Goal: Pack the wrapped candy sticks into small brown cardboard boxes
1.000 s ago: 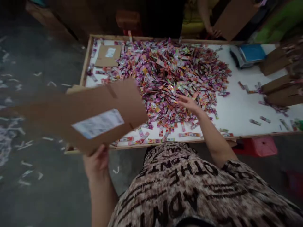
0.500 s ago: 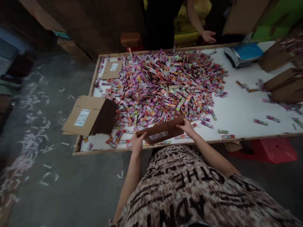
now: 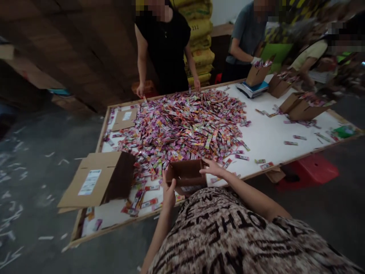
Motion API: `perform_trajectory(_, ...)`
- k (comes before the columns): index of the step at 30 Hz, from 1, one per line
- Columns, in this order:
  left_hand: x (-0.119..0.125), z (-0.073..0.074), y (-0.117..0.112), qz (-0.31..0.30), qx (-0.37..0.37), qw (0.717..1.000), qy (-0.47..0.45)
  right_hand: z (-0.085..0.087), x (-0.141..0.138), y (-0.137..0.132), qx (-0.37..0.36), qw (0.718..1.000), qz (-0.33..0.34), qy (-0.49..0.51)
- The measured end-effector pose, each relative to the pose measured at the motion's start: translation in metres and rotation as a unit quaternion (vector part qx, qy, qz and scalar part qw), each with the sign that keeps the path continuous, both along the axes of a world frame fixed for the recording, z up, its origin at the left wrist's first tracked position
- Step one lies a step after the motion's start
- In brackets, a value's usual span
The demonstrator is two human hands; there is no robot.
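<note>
Well, packets [image 3: 185,125] on table [image 3: 265,137], littered floor [image 3: 108,253]

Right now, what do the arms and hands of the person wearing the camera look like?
The left hand and right hand wear no gloves, and the forearms are bare. The right sleeve is short and matches the shirt: blotchy brown and pale, with dark letters. The left sleeve can't be made out. I see no watch or bracelet.

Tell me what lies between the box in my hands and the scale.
In the head view, the packet pile, then some white tabletop, separates your box from the scale.
</note>
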State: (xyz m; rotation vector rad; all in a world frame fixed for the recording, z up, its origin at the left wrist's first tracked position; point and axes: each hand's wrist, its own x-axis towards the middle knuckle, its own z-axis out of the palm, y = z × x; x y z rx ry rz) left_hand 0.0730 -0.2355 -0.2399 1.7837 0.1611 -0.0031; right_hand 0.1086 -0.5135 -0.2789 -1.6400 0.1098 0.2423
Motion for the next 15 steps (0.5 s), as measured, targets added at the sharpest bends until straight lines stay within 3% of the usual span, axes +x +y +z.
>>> perform_trajectory(4, 0.002, 0.0, 0.005, -0.141, 0.073, 0.987, -0.024, -0.017, -0.004, 0.016, -0.154, 0.982, -0.088, 0.061)
perform_trajectory(6, 0.004, -0.003, 0.017, -0.177, 0.123, 0.976, -0.018, -0.024, -0.003, 0.02, -0.166, 0.98, -0.104, 0.043)
perform_trajectory(11, 0.012, -0.029, 0.054, -0.135, 0.162, 0.976, 0.052, -0.015, 0.014, 0.036, -0.18, 0.983, -0.019, -0.04)
perform_trajectory(13, 0.011, -0.04, 0.058, -0.114, 0.158, 0.978, 0.071, -0.005, 0.019, 0.046, -0.174, 0.98, 0.029, -0.088)
perform_trajectory(15, 0.005, -0.045, 0.054, -0.056, 0.157, 0.984, 0.056, 0.005, 0.015, 0.057, -0.163, 0.972, 0.092, -0.14)
